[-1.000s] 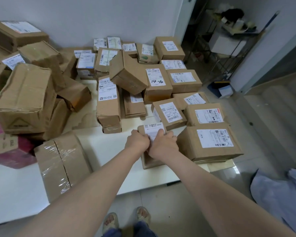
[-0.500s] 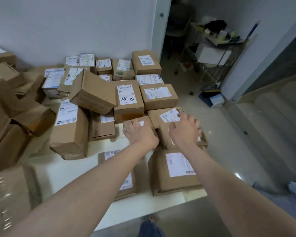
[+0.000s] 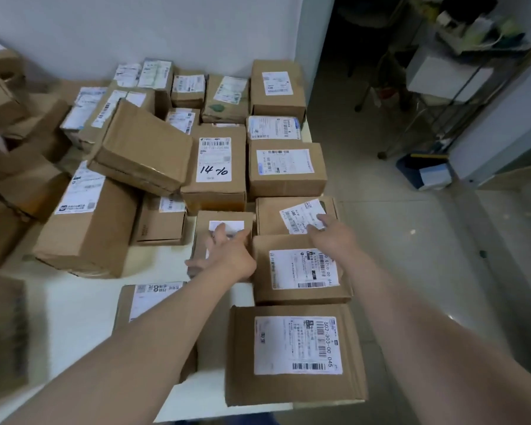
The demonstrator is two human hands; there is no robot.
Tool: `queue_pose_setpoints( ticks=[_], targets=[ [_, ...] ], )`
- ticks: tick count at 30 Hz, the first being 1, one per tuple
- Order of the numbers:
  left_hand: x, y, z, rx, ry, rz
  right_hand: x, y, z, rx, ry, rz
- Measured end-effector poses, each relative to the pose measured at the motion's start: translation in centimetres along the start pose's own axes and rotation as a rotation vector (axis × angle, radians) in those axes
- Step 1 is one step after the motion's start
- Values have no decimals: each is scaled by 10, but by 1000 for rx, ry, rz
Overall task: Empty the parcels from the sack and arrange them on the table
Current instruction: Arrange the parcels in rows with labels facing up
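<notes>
Several brown cardboard parcels with white labels cover a white table (image 3: 74, 320). My left hand (image 3: 227, 253) lies on a small parcel (image 3: 221, 222), fingers spread over its label and thumb at its left side. My right hand (image 3: 331, 237) reaches over a labelled parcel (image 3: 301, 268), with straight fingertips touching the label of the parcel behind it (image 3: 267, 216). A larger parcel (image 3: 295, 348) sits nearest at the table's front right corner. Another flat parcel (image 3: 154, 296) lies partly under my left forearm. No sack is in view.
A parcel marked "14-10" (image 3: 215, 167) stands behind my hands, and a tilted box (image 3: 144, 148) leans on others to its left. A loose heap fills the left side. Right of the table is tiled floor (image 3: 411, 256), a wire rack (image 3: 460, 75) and a blue bin (image 3: 423, 170).
Both hands left the flat parcel at the front edge and moved to the parcels further back and right. The left hand settled on the small parcel, the right reached one box further.
</notes>
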State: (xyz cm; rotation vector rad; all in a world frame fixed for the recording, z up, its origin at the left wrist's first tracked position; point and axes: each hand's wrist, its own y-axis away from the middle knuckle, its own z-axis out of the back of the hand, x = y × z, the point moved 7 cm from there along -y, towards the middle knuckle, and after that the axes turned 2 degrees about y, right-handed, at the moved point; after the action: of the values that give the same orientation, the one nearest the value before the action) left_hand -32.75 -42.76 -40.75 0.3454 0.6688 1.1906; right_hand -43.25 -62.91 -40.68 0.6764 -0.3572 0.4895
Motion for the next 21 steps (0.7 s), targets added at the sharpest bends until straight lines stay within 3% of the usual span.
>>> queue_pose_setpoints(
  ticks=[6,17,21],
  targets=[
    [17,-11,9,-57,63,76,0,-5,-7,-84,6,-207],
    [41,-3,16,-54,95,74,8,2,-25,-63,-6,-141],
    [47,5,36,-169,74,6,30,33,-11,-316,121,-124]
  ],
)
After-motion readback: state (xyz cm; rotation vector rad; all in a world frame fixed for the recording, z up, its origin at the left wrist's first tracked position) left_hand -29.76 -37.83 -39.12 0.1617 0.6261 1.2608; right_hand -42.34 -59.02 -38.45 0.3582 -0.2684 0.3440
